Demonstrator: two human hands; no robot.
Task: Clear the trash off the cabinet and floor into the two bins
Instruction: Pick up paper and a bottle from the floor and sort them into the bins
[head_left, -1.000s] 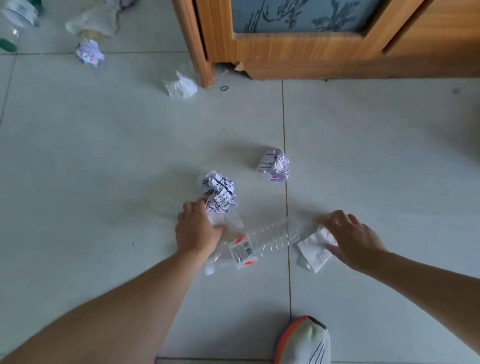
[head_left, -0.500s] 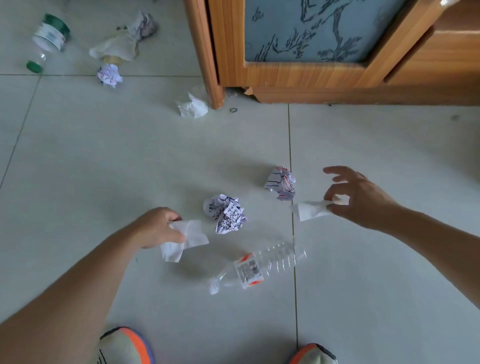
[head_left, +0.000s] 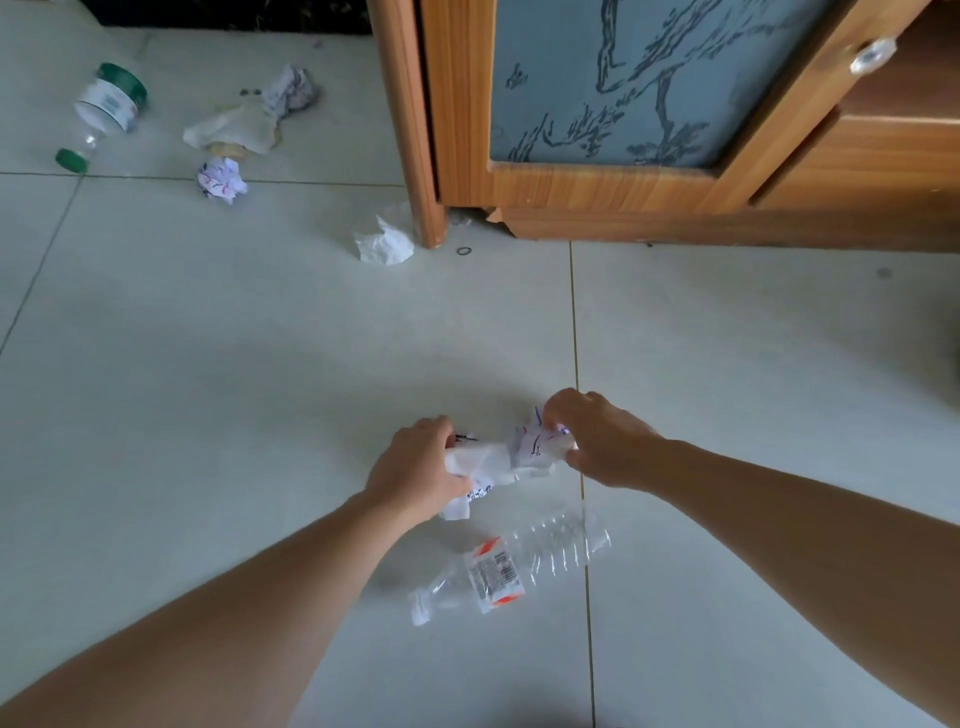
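Down on the floor (head_left: 208, 415), both hands meet over the scribbled paper. The left hand (head_left: 421, 467) is clenched around a white tissue and a crumpled paper ball (head_left: 480, 467); the right hand (head_left: 597, 441) pinches a second paper wad (head_left: 535, 444) along with its tissue. This stuff looks weightless and soft, so it should crush small in a fist; loose corners could slip out. Just beside them lies the clear plastic bottle (head_left: 514, 571), light but slick and springy, best taken around its ribbed middle. More scraps wait near the cabinet (head_left: 597, 187). No bins are in sight.
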